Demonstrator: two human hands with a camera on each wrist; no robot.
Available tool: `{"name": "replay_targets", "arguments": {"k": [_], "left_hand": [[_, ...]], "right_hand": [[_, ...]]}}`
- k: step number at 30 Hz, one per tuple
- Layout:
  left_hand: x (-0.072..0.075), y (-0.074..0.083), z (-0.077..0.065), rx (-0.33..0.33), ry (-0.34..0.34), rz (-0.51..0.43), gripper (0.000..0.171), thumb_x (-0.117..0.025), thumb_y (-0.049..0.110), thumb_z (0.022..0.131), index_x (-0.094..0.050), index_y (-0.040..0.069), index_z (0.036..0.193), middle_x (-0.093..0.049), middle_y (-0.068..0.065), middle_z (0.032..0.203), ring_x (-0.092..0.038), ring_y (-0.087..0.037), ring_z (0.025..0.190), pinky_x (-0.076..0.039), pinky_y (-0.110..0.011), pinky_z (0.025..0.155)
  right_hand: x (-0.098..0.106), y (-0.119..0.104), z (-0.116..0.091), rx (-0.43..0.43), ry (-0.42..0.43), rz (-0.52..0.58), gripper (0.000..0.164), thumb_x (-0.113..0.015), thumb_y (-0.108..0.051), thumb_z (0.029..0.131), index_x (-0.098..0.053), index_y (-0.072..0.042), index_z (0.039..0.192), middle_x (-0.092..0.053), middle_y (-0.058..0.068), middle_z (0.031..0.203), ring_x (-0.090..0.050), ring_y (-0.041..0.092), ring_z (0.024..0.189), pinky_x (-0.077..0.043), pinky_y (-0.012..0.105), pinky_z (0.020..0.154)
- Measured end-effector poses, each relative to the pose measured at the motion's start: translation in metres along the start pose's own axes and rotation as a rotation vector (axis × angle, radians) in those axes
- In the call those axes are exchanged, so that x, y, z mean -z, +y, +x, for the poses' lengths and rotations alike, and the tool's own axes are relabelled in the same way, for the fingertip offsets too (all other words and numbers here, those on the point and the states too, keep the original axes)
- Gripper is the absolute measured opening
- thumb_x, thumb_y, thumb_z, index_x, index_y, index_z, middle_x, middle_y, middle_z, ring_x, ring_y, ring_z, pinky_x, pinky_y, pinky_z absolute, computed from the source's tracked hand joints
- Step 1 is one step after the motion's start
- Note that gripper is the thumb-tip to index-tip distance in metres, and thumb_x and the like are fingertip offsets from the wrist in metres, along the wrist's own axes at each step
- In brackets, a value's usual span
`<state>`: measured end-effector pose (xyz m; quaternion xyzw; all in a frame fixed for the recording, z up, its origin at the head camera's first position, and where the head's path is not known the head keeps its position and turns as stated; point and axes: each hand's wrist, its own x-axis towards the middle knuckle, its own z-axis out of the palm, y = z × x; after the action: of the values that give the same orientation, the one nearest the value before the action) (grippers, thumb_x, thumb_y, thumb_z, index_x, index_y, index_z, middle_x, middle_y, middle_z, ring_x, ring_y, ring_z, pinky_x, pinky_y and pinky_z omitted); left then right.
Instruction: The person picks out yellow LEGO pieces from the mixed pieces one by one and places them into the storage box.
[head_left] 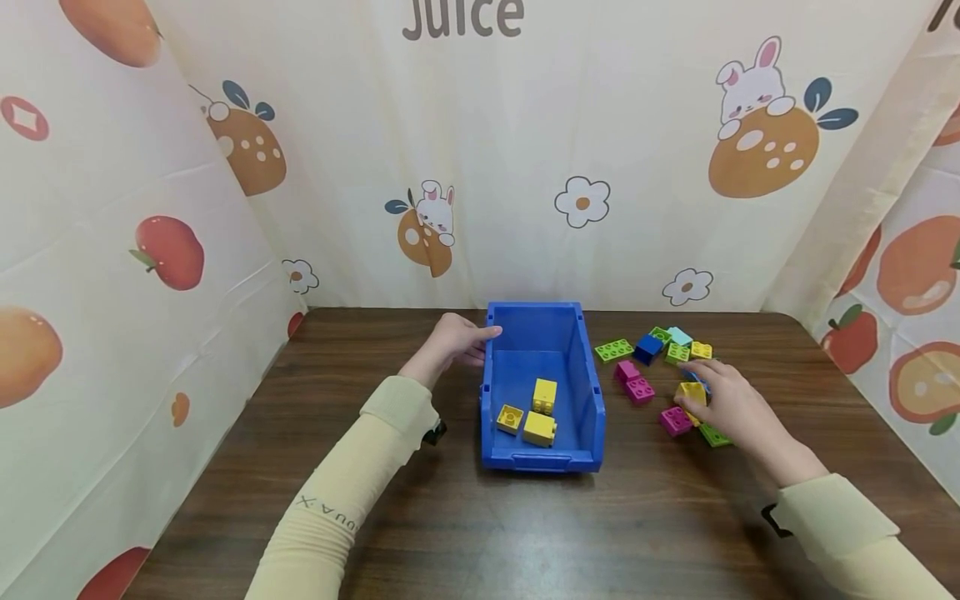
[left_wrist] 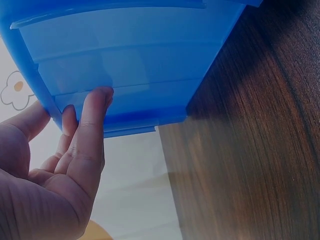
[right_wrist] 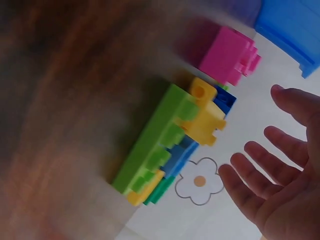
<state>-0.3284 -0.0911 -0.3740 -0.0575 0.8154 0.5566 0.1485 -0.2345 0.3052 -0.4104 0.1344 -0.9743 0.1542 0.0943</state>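
Observation:
A blue plastic bin (head_left: 542, 460) stands on the table with several yellow toy bricks (head_left: 539, 428) inside. My left hand (head_left: 459, 340) grips the bin's left wall near the back, thumb over the rim and fingers against the outside. In the left wrist view, the fingers (left_wrist: 90, 130) lie along the blue side wall. To the right, my right hand (head_left: 731, 404) hovers above a loose group of bricks, closest to a yellow brick (head_left: 690, 393). The right wrist view shows its fingers (right_wrist: 250, 172) spread and apart from the yellow brick (right_wrist: 206, 122).
Magenta bricks (head_left: 639, 390) lie between the bin and my right hand. Behind them are a lime brick (head_left: 615, 350), a dark blue brick (head_left: 648, 348) and a light blue brick (head_left: 679, 335). A printed curtain (head_left: 510, 250) hangs along the table's back edge.

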Motion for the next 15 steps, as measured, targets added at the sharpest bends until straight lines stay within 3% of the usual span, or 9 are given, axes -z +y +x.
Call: {"name": "replay_targets", "arguments": {"k": [15], "left_hand": [[0.000, -0.001, 0.001, 0.004, 0.009, 0.001, 0.042, -0.074, 0.038, 0.079, -0.068, -0.001, 0.093, -0.070, -0.016, 0.086, -0.071, -0.022, 0.067, -0.055, -0.044, 0.084]], "right_hand": [[-0.014, 0.007, 0.000, -0.063, -0.075, -0.014, 0.044, -0.070, -0.020, 0.085, -0.058, 0.003, 0.120, -0.052, 0.032, 0.122, -0.043, 0.052, 0.114, -0.036, 0.070, 0.091]]}}
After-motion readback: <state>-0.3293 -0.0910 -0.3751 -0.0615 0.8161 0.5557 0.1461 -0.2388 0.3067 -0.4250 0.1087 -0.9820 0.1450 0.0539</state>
